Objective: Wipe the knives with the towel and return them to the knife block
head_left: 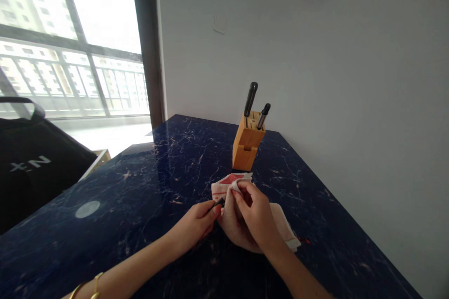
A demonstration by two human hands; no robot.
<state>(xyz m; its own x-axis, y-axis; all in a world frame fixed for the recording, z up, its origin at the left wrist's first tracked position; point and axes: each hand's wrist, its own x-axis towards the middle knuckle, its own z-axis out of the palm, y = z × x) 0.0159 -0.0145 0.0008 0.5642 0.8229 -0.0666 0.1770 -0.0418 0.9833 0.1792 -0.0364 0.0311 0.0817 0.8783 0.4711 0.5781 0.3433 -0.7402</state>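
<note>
My left hand (203,218) is closed round the dark handle of a knife (219,202), just left of the cloth. Most of the blade is hidden by a white and red towel (231,224); a pale pointed bit that may be its tip shows at the far side. My right hand (255,210) pinches a fold of the towel between thumb and fingers, over where the blade lies. The rest of the towel hangs below and spreads on the table to the right. Beyond both hands stands a wooden knife block (244,147).
Two dark-handled tools (250,99) stick up from the block's slots. The dark blue marbled table (147,229) has a pale round spot on its left. A grey wall (315,56) borders the right side. A black bag (38,163) stands at left, near the window.
</note>
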